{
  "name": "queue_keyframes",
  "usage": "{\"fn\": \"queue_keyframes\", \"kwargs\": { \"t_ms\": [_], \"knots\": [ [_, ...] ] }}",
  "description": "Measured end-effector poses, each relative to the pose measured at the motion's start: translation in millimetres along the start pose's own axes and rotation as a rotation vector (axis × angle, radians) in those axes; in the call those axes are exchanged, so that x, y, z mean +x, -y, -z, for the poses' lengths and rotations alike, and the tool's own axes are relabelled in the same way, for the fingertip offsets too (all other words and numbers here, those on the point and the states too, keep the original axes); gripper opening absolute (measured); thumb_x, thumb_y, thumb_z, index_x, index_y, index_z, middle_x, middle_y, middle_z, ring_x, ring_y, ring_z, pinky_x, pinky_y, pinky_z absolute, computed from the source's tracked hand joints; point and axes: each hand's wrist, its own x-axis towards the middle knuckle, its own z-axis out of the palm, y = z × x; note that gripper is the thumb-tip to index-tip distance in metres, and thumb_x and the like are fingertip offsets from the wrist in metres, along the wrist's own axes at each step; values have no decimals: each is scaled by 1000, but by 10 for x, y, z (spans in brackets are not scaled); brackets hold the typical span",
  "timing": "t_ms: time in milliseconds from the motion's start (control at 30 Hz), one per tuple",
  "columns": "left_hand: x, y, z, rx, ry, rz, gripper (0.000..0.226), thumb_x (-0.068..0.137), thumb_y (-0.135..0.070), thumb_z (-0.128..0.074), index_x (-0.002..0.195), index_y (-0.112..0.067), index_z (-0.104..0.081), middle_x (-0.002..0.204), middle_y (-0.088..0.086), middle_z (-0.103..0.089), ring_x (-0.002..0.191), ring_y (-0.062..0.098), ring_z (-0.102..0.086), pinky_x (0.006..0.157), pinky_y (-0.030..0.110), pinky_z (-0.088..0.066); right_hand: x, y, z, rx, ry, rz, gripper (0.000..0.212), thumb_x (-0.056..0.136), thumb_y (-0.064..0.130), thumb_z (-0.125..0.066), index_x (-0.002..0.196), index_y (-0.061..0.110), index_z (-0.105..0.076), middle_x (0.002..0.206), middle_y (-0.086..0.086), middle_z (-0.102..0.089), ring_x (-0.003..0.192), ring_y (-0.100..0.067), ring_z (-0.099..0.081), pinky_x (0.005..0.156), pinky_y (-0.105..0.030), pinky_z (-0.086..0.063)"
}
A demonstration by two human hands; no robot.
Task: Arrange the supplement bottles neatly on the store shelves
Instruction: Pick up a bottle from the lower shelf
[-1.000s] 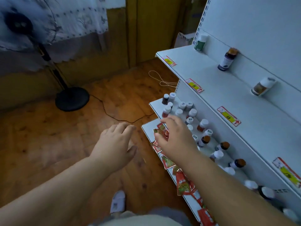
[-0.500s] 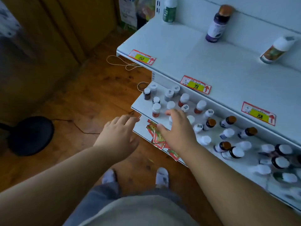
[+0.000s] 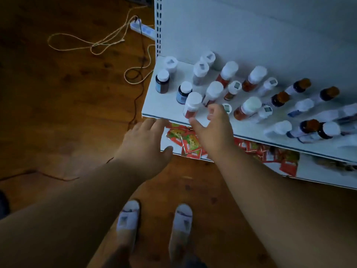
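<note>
Your right hand [image 3: 212,132] is spread with thumb and fingers apart and holds nothing; it hovers at the front edge of the white shelf [image 3: 164,107], thumb tip just beside the base of the nearest white-capped bottle with red contents [image 3: 192,104]. Your left hand [image 3: 146,142] is also relaxed and empty, fingers extended toward the shelf lip, just left of the right hand. The supplement bottles stand scattered across this shelf in no clear rows: two dark-glass bottles [image 3: 162,82] near the left corner, white-capped red bottles [image 3: 228,73] further back, and brown-capped bottles [image 3: 280,98] to the right. Several bottles at far right appear tilted or lying down, though blur prevents certainty. Risk one: the nearest bottle stands close to the front edge; a closing thumb that strikes it low could tip it forward off the shelf onto the wooden floor [image 3: 67,93]. Approach from the sides and grip mid-body. Risk two: the bottles are tightly spaced; reaching past the front ones will likely knock neighbours over in sequence. Work from front to back. Risk three: the red sachets [image 3: 185,140] on the lower shelf lie directly beneath your hands; a dropped bottle may scatter them. Risk four: the cord [image 3: 135,74] and power strip [image 3: 143,29] lie on the floor to your left; avoid stepping there.
</note>
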Motion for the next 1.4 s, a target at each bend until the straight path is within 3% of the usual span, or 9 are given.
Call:
{"fn": "queue_keyframes", "kwargs": {
  "t_ms": [233,367,467,667,767,867,1000,1200,1400],
  "knots": [
    [871,324,-863,-79,-120,-17,61,86,-46,-66,139,-33,-39,143,-4,-48,126,19,-49,101,42,-47,879,-380,-809,115,-141,11,65,80,40,-77,131,16,-45,128,-3,-56,115,-24,-55,92,-34,-45],
    [1018,432,-1076,-181,-150,-16,60,87,-45,-67,139,-31,-41,142,-4,-49,123,18,-51,97,42,-50,935,-451,-940,232,-96,2,48,87,34,-73,125,18,-48,117,7,-57,92,-10,-59,73,-3,-40],
    [809,411,-999,-241,-140,-24,64,85,-48,-68,140,-29,-41,140,-4,-50,122,15,-51,95,40,-52,654,-378,-781,349,-55,1,41,82,44,-74,112,26,-51,107,13,-63,96,-9,-61,92,-28,-52],
    [-289,5,-93,-331,-53,-108,91,72,-75,-55,144,-22,-36,140,-2,-48,124,15,-48,97,39,-47,-526,195,214,589,145,-122,48,68,48,-79,107,28,-59,102,4,-69,95,-15,-69,82,-42,-58],
    [-924,-227,490,-305,63,-152,109,63,-94,-37,147,-26,-27,146,-3,-42,128,15,-46,98,43,-49,-1220,625,831,730,120,-191,50,65,42,-78,106,23,-56,102,-2,-67,94,-18,-69,82,-43,-59],
    [-1458,-546,1027,-347,198,-270,109,63,-94,-41,148,-29,-24,148,-6,-40,130,12,-43,101,42,-47,-1805,995,1475,766,69,-195,51,66,44,-80,106,24,-55,96,1,-65,86,-12,-69,78,-36,-58],
    [-1816,-1010,1510,-430,311,-490,104,63,-93,-47,147,-32,-32,142,-12,-47,126,5,-46,104,39,-45,-2339,1227,2068,843,-63,-153,40,68,31,-84,99,30,-60,102,-9,-70,94,-24,-72,86,-48,-58],
    [-1908,-1854,1874,-319,193,-626,104,57,-91,-46,142,-32,-37,139,-13,-46,124,7,-46,103,36,-42,-2581,1311,3001,1014,-314,-11,42,67,33,-81,101,25,-57,93,-4,-70,87,-22,-70,90,-51,-56],
    [-1944,-2776,1673,-249,129,-633,113,54,-98,-37,145,-31,-32,146,-9,-42,129,9,-44,106,39,-41,-2558,746,3907,1207,-248,4,26,76,21,-60,101,20,-65,103,-18,-65,95,-29,-61,97,-57,-47]
  ]
}}
